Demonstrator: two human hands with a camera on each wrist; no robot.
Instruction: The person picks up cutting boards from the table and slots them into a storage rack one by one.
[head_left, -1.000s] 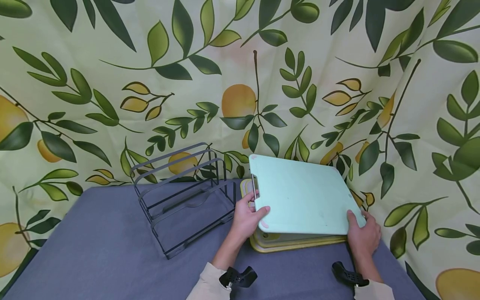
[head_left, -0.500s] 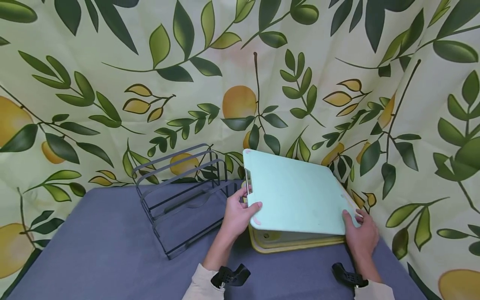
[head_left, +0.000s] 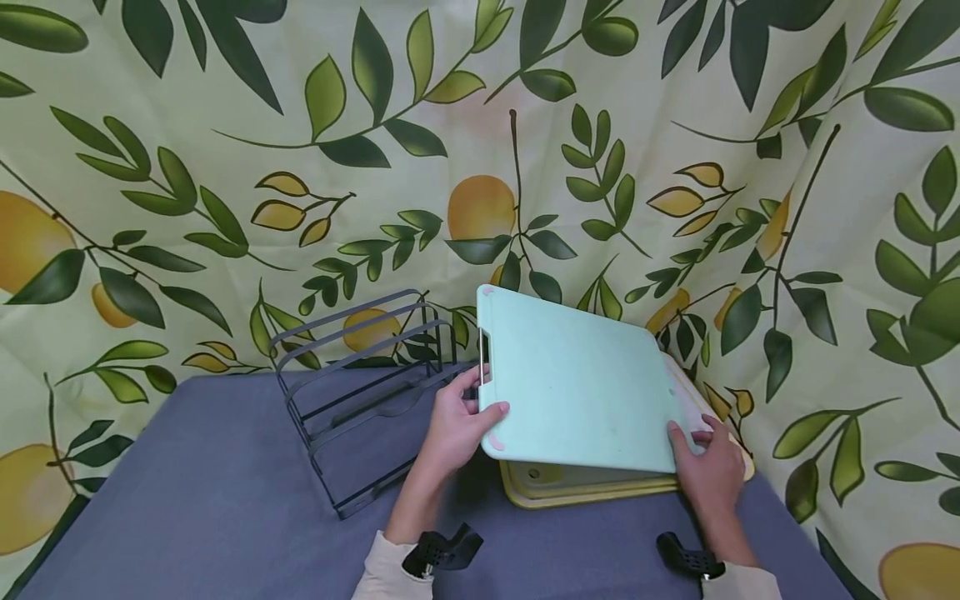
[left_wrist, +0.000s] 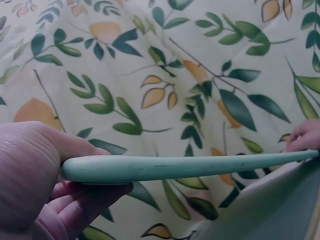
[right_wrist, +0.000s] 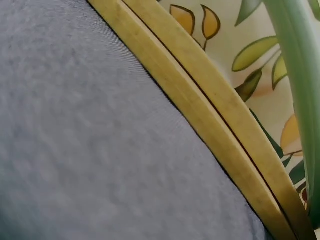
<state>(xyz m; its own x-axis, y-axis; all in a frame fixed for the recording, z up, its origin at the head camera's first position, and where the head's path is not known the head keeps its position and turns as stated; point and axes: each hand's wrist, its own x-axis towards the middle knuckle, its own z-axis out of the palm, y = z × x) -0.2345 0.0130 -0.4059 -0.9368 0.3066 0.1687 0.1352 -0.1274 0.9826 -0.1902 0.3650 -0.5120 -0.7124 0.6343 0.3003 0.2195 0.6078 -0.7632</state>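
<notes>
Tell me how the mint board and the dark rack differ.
The mint board is a pale, flat panel; the dark rack is an open frame of thin bars. The left hand and right hand hold the board tilted, while the rack rests on the blue cloth. Both have rounded corners.

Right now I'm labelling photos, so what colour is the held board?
The board is pale mint green, best seen in the head view.

Leafy printed fabric (head_left: 600, 75) hangs behind the table (head_left: 195, 483), the kind of room unclear.
</notes>
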